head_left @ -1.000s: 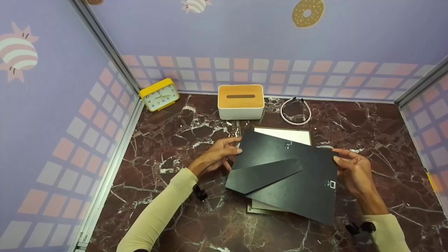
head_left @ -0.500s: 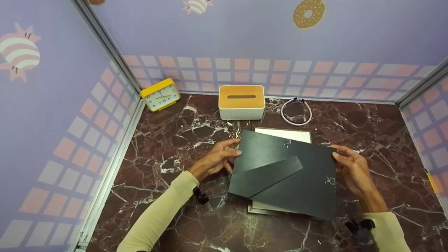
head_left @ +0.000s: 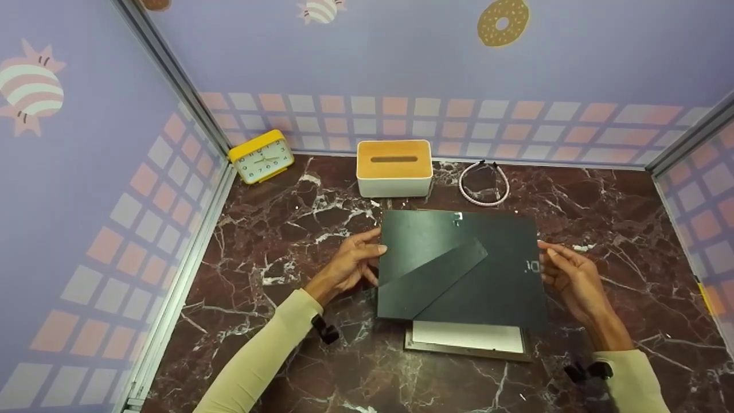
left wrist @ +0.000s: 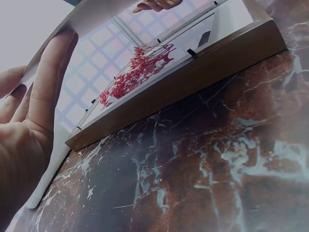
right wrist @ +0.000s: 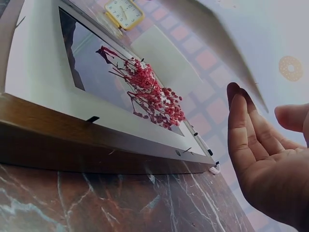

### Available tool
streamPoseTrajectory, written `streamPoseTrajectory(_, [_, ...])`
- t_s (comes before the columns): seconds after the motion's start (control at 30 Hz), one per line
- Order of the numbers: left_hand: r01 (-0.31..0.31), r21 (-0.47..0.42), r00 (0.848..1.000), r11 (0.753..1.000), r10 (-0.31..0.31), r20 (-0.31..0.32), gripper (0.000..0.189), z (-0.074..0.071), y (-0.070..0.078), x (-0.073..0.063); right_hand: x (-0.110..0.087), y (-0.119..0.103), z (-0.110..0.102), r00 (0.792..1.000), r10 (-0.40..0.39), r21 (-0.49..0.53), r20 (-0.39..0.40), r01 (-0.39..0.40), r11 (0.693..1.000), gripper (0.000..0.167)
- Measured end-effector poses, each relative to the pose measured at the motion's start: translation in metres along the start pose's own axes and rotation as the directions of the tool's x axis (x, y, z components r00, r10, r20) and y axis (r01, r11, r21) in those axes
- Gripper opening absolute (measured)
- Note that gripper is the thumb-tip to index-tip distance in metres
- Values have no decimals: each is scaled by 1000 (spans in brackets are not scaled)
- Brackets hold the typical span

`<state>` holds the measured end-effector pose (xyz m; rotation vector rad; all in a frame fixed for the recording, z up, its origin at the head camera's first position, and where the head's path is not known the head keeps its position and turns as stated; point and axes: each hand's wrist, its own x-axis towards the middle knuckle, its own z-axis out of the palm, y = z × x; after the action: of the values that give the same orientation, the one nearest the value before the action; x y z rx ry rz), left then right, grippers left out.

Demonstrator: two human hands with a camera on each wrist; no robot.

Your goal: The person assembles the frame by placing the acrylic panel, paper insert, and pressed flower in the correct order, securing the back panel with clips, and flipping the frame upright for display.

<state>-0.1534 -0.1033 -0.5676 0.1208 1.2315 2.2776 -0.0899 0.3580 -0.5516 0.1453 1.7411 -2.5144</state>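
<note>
A black picture frame backboard (head_left: 510,292) with a folded stand leg (head_left: 438,281) is held between both hands. At its left edge, my left hand (head_left: 347,264) pinches it, thumb on top and fingers beneath. My right hand (head_left: 576,281) holds the opposite edge between thumb and fingers. Below the board lies the wooden picture frame (right wrist: 96,137), its front rim showing past the board in the head view. Sprigs of red dried flowers (left wrist: 140,72) lie inside the frame, over a white border. Small dark tabs stand along its inner edge. A gap between board and frame shows in both wrist views.
Behind the frame stands a white tissue box (head_left: 394,167) with a wooden lid. A pale headband (head_left: 484,203) lies to its right. The yellow alarm clock (head_left: 262,162) stands in the back left corner, where patterned walls meet the marbled tabletop (head_left: 321,367).
The backboard has turned from a slant to nearly square with the frame, shifting back and slightly left. More of the frame's front rim shows, and its back part is now covered.
</note>
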Motion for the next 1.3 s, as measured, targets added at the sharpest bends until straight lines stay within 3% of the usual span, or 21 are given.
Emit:
streamPoseTrajectory(0.3, [-140,-45,990,989,139,-28,70,7,-10,-6,-6,4,5,997,-28,18,67,27,999,33])
streamPoseTrajectory(0.57, [-203,-72,970,977,190,-150,80,17,-20,-11,-10,12,7,996,-68,59,56,65,996,38])
streamPoseTrajectory(0.7, [-265,-60,952,962,251,-176,77,22,-22,-10,-11,19,8,985,-148,159,84,134,978,41])
streamPoseTrajectory(0.87, [-323,-76,926,943,298,-234,74,27,-28,-7,-9,27,17,974,-191,316,123,144,938,38])
streamPoseTrajectory(1.13, [-356,-123,889,926,295,-350,77,45,-39,-2,-3,33,41,989,-120,143,81,108,984,28])
streamPoseTrajectory(1.3, [-379,-144,879,914,307,-365,76,59,-45,4,-2,35,56,997,-83,154,8,81,985,20])
